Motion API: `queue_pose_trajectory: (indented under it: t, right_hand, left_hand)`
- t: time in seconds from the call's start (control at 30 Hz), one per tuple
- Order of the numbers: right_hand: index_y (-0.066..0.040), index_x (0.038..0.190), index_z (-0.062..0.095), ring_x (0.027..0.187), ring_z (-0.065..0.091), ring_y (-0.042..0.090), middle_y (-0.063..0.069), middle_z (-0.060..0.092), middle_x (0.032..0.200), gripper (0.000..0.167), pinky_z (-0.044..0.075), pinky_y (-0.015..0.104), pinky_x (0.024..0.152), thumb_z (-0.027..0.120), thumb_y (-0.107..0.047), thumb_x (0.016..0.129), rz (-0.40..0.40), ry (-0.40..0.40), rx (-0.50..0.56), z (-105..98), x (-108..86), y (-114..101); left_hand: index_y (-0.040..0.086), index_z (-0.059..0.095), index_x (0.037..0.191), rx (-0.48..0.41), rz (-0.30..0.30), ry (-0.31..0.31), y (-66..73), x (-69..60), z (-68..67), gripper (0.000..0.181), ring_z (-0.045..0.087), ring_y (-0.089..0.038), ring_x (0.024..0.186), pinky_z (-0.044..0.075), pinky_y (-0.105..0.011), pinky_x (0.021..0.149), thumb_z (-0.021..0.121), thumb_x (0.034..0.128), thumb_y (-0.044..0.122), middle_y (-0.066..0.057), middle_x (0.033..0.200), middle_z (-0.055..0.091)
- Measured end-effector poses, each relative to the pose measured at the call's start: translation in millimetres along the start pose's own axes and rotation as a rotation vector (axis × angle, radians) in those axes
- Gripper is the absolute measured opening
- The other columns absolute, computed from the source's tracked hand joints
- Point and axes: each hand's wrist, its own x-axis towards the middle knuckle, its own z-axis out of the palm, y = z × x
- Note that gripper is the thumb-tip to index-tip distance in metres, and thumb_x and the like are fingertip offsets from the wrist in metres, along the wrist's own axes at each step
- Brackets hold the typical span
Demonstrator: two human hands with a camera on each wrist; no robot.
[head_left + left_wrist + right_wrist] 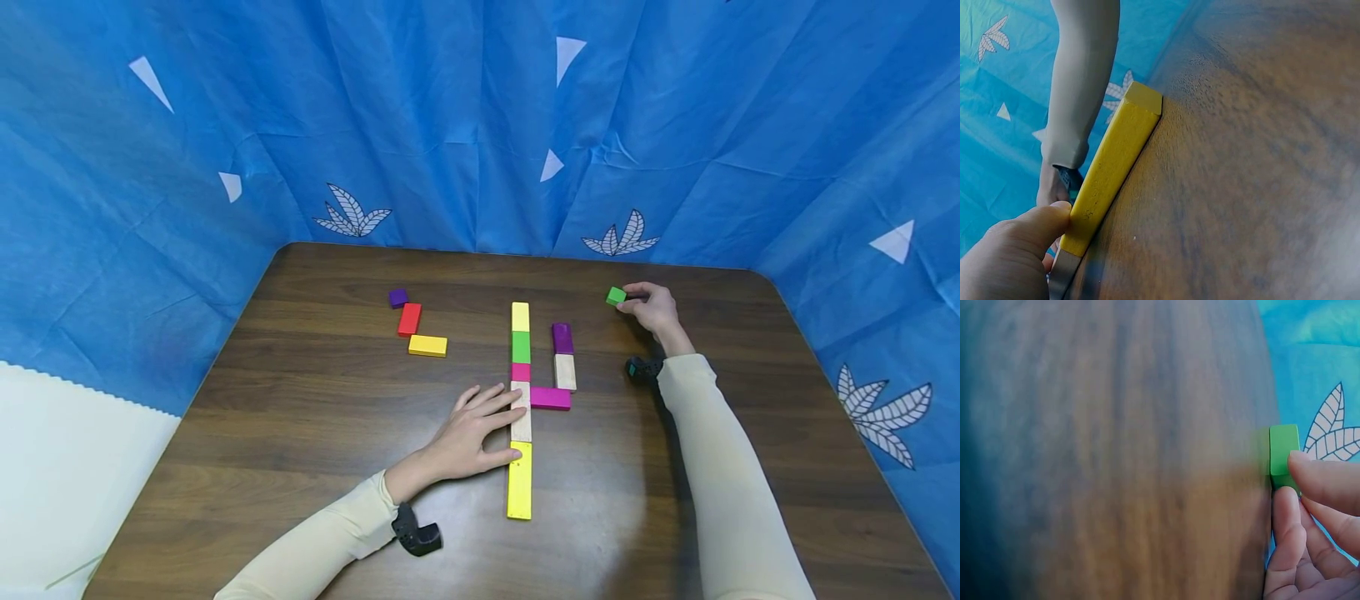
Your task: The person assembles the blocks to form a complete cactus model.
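My right hand [654,308] is at the far right of the table, with thumb and fingers at a small green block [616,296]. In the right wrist view they pinch that green block [1284,453], which stands on the tabletop. My left hand [468,437] lies with spread fingers across the lower part of a straight row of blocks. Its fingertips rest on a plain wooden block [521,429], and its thumb touches the long yellow block [519,492] below. Farther up that row are a pink block [521,372], a green block [521,347] and a pale yellow block [520,317].
A magenta block [551,399] juts right from the row. Near its end stand a plain block [565,372] and a purple block [562,338]. Left of the row lie a yellow block [427,346], a red block [409,319] and a small purple block [398,298]. Blue curtains surround the table.
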Motion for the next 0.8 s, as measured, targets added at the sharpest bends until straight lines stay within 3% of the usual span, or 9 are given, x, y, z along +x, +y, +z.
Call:
queue_pose_trajectory:
  t: [0.53, 0.8]
  right_hand:
    - [0.000, 0.133, 0.056, 0.108, 0.050, 0.032, 0.023, 0.054, 0.132, 0.040, 0.045, 0.043, 0.099, 0.062, -0.009, 0.095, -0.031, 0.011, -0.006, 0.0, -1.1, -1.6]
    - [0.000, 0.131, 0.058, 0.102, 0.057, 0.026, 0.022, 0.059, 0.127, 0.040, 0.045, 0.018, 0.074, 0.065, -0.009, 0.093, -0.083, -0.009, 0.002, 8.4, -0.3, -19.0]
  left_hand:
    - [0.017, 0.059, 0.136, -0.001, 0.000, 0.000, 0.5, 0.1, 0.6, 0.060, 0.041, -0.030, 0.141, 0.027, -0.057, 0.113, 0.070, 0.0848, 0.046, -0.003, 0.149, 0.050]
    - [0.017, 0.059, 0.136, 0.001, -0.004, -0.009, 1.1, 0.5, 0.1, 0.060, 0.041, -0.029, 0.141, 0.026, -0.058, 0.114, 0.071, 0.0846, 0.046, -0.002, 0.149, 0.049]
